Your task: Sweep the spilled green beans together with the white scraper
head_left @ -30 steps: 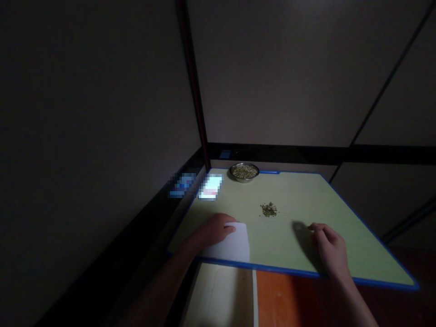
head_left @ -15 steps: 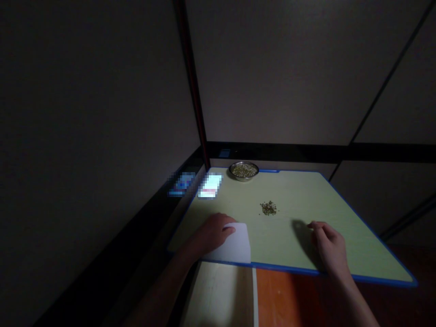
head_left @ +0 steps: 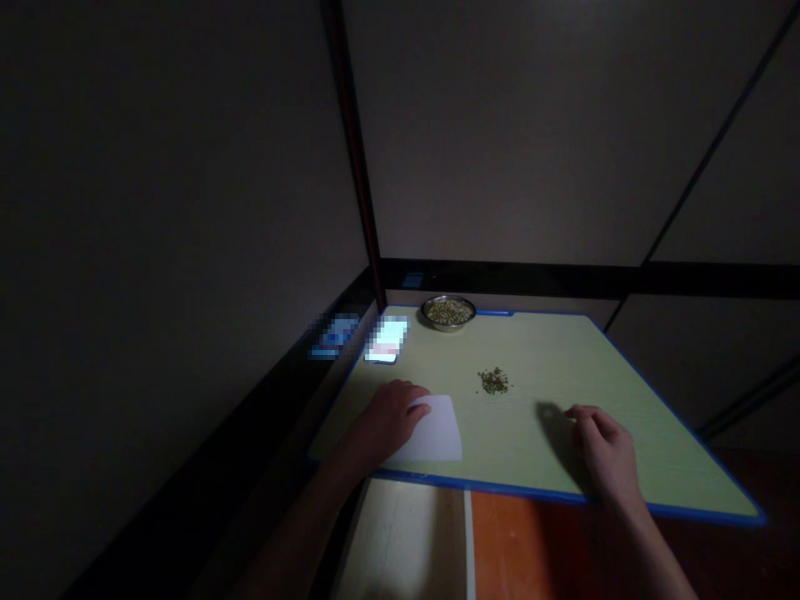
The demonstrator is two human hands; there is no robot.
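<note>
My left hand grips a white sheet of paper by its left side, thumb on top, near the table's front edge. Part of the sheet is covered by the hand. To the right, my right hand is closed, thumb and fingertips pinched together just over the tabletop. Whatever those fingertips hold, if anything, is too small to make out. Between the hands and a bit farther off lies a small loose pile of green beans. Near the back stands a shallow metal bowl of mixed green and whitish beans or grains.
The pale green table has a blue rim. A lit phone, blurred out, lies at its left side. Dark walls meet behind the table's far left corner. Below the front edge is a pale board or drawer beside an orange surface.
My left hand has slid the paper slightly away from the table's front edge. My right hand keeps its place and pinch. The bean pile and bowl look the same.
</note>
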